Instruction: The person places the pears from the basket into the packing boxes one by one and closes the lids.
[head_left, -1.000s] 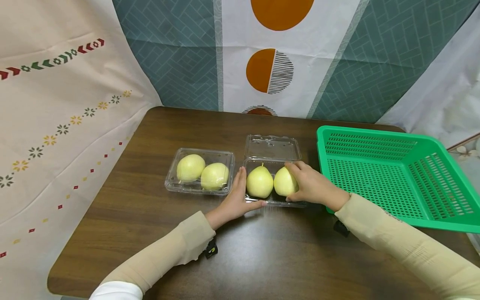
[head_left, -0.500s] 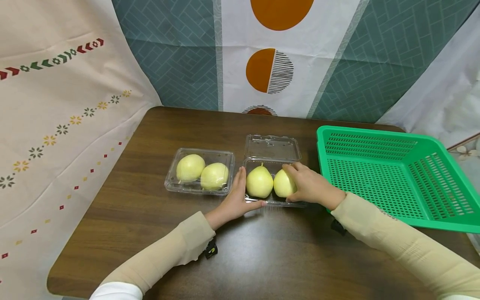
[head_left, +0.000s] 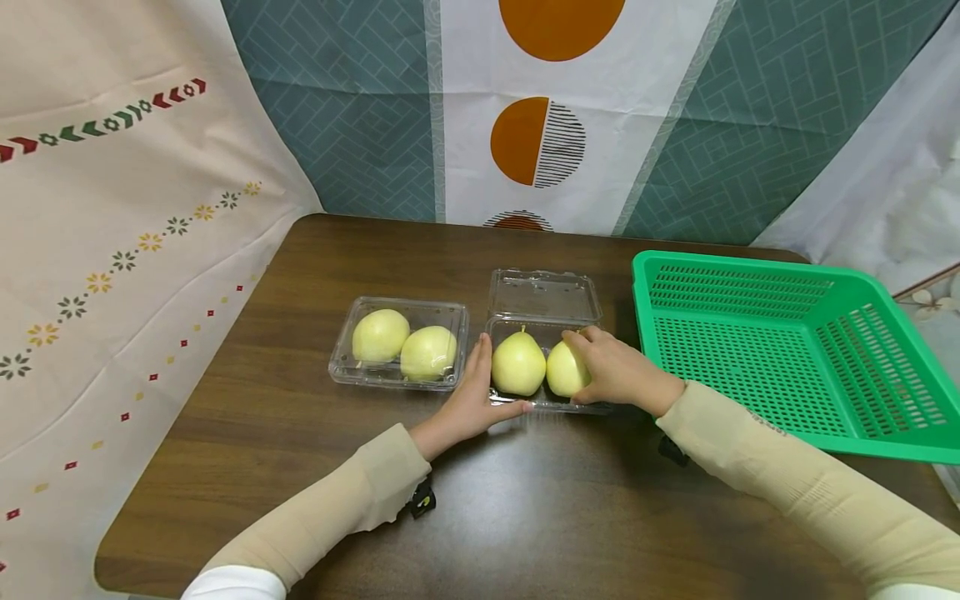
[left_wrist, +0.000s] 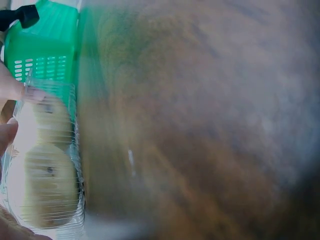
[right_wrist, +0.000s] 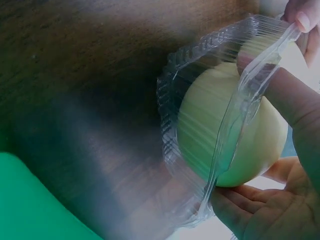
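A clear plastic clamshell box [head_left: 551, 407] lies on the table with its lid [head_left: 543, 296] folded back, away from the person. Inside are two pale yellow-green pears side by side: the left pear [head_left: 518, 364] has its stem pointing back, and the right pear [head_left: 566, 372] is partly covered by my right hand [head_left: 618, 371]. That hand holds the right pear, fingers over its far side and thumb at the near side. Fairly straight, the fingers of my left hand [head_left: 468, 400] lie along the box's left side, while its thumb touches the front rim.
To the left is a second clear box [head_left: 399, 383], lid down, with two pears inside. A large green slotted basket [head_left: 765, 379] stands on the right, close to my right forearm. Patterned cloth hangs behind the brown table [head_left: 247, 467].
My right hand and wrist have shifted slightly left, still around the right pear. My left hand stays at the box's corner, and both boxes keep their places.
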